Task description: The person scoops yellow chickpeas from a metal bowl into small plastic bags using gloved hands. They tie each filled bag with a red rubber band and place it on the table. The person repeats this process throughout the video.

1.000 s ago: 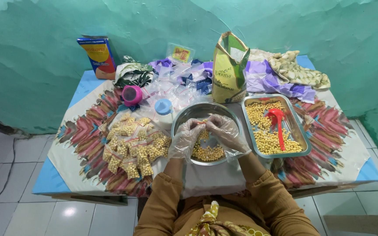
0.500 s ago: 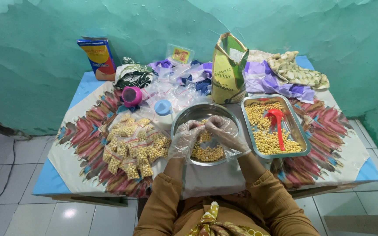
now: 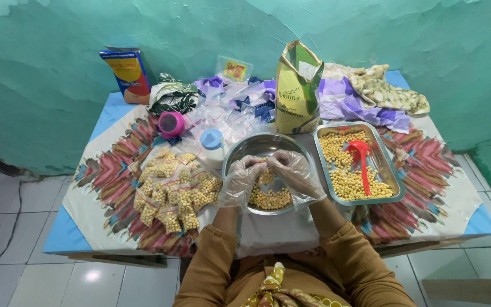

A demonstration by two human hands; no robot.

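I see both gloved hands, left hand (image 3: 244,181) and right hand (image 3: 292,170), pinching a small bag (image 3: 266,177) together over the steel bowl (image 3: 240,149), so spills drop in. Filled packets (image 3: 173,190) pile just left, within reach.

Round steel bowl (image 3: 268,149) sat centre frame on the table, upright, partly filled with yellow soybeans (image 3: 271,199) heaped at its near side. A small clear plastic bag (image 3: 268,173) of beans was held above it, details too small to tell.

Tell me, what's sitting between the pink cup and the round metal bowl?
In the head view, a small white bottle with a blue cap stands between the pink cup and the round metal bowl, close to the bowl's rim.
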